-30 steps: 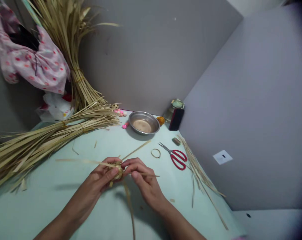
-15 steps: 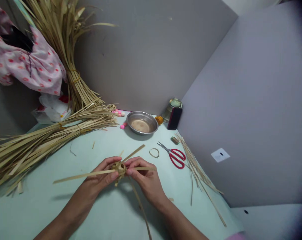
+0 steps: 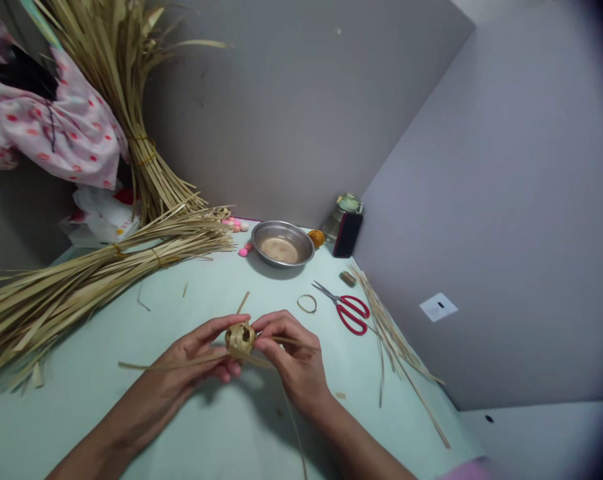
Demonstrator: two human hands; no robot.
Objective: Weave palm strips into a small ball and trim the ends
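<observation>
A small woven straw ball (image 3: 240,339) with dark gaps in its weave is held up above the table between my two hands. My left hand (image 3: 201,350) cups it from the left, with a finger on its top edge and others beneath. The fingers of my right hand (image 3: 288,347) pinch at the ball's right side, where a flat strip sticks out past them. Loose strip ends point left across my left wrist, upward behind the ball, and down towards the front edge. Exactly which strip my right fingertips grip is partly hidden.
Straw bundles (image 3: 81,287) lie at left, another bundle (image 3: 136,100) stands behind. Further back are a metal bowl (image 3: 283,244) of water, pink pieces (image 3: 243,252) and a phone (image 3: 348,235). Red-handled scissors (image 3: 351,312), a thin ring (image 3: 307,304) and loose strips (image 3: 396,340) lie at right.
The woven ball has turned in my hands, showing different gaps. My left thumb has come off its front, and left fingers now show beneath it. The strip ends have shifted with the turn.
</observation>
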